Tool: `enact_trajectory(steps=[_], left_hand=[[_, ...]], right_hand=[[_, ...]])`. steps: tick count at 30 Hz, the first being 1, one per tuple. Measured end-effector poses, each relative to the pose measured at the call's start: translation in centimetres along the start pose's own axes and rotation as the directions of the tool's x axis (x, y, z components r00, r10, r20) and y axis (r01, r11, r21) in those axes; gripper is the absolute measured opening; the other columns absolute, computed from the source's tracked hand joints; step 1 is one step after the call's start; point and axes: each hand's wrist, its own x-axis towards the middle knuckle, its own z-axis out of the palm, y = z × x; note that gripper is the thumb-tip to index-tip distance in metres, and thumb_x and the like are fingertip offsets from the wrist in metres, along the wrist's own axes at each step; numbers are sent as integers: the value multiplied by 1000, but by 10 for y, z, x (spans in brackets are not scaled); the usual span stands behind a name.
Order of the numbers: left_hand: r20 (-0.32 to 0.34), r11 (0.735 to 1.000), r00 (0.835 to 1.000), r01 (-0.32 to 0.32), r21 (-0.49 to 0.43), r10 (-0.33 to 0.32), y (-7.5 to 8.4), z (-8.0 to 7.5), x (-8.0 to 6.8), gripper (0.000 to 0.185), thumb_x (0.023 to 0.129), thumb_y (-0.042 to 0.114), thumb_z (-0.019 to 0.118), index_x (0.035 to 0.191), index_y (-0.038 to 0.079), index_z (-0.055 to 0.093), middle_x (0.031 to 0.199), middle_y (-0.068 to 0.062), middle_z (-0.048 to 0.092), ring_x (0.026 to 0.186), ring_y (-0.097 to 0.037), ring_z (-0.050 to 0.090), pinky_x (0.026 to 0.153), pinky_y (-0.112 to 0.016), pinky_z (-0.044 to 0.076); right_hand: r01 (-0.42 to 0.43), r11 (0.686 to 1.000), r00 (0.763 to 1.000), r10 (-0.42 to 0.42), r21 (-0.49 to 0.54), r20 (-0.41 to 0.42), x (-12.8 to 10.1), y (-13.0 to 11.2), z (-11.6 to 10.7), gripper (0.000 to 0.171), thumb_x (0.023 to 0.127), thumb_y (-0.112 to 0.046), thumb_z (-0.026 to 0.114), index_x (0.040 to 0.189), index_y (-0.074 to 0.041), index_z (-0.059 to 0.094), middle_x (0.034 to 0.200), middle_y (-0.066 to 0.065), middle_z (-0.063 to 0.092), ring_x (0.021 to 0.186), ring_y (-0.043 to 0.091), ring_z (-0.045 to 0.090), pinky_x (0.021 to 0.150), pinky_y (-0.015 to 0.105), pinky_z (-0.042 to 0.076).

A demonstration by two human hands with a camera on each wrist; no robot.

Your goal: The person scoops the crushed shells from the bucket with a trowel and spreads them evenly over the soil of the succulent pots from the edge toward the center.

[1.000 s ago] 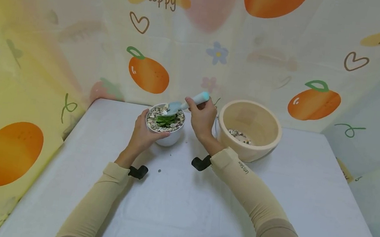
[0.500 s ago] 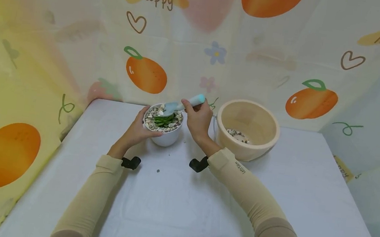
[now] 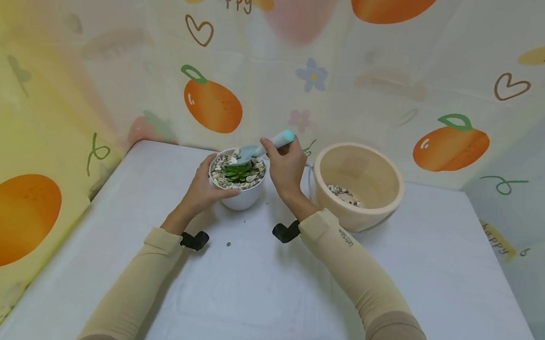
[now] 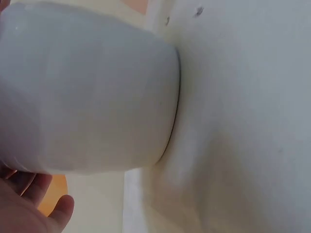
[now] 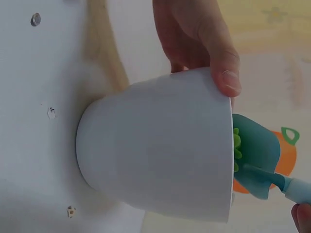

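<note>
A white flower pot (image 3: pixel 240 200) stands on the table, filled with pale pebbles around a green succulent (image 3: pixel 238 173). The left hand (image 3: pixel 202 190) holds the pot from its left side, thumb at the near rim; in the left wrist view part of that hand (image 4: pixel 30 206) shows below the pot wall (image 4: pixel 92 92). Pinched in the right hand (image 3: pixel 289 167) is a small blue trowel (image 3: pixel 275 142) with a pale handle. Its blade (image 5: pixel 255 145) is low over the pot's top, just behind the leaves in the right wrist view. What lies under the blade is hidden.
A large beige planter (image 3: pixel 357 219) stands right of the right hand, with some pebbles (image 3: pixel 343 195) on its bottom. A few stray pebbles (image 3: pixel 228 244) lie on the white tablecloth (image 3: pixel 258 307). A printed cloth backdrop (image 3: pixel 359 107) rises behind the table.
The right hand and trowel have shifted slightly left relative to the pot. The left wrist has moved a little, its hold on the pot kept. The pot stays in place.
</note>
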Motion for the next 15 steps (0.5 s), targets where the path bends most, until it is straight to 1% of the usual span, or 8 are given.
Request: enact_trajectory(steps=[2,4,8,11,15], left_hand=[[-10,1000,1000,-12,4,12,1,2,-1,102,72,23,87,152,12,24,150,-14,34,138,-30,33,116,-54,25],[-15,1000,1000,-9,18,9,2,3,-2,102,72,24,86,152,13,24,150,-14,34,138,-31,33,116,-55,25],[-28,998,1000,15,55,-14,2,3,-3,103,72,25,87,152,12,23,150,-14,34,138,-30,32,116,-55,26],[-55,998,998,26,65,-22,3,5,-5,105,70,27,88,152,11,24,149,-14,35,137,-30,32,115,-56,26],[-89,996,996,34,88,-26,6,8,-10,110,69,34,88,152,8,22,149,-17,34,136,-33,32,113,-58,27]], right_hand=[[-1,1000,1000,1,-3,5,1,0,1,25,89,-24,72,94,-2,61,82,18,70,76,27,70,68,26,54],[-7,1000,1000,7,5,6,2,0,1,25,89,-23,72,95,-1,61,83,18,71,76,28,70,68,27,56],[-20,1000,1000,20,23,3,4,1,2,26,89,-23,72,96,-1,61,85,19,71,79,29,71,70,28,58],[-22,999,1000,22,29,7,6,1,2,26,89,-23,72,96,-1,60,86,19,70,80,29,71,71,28,58],[-8,999,1000,8,34,15,9,-1,3,25,88,-22,73,94,-1,60,85,20,70,80,29,70,72,28,58]])
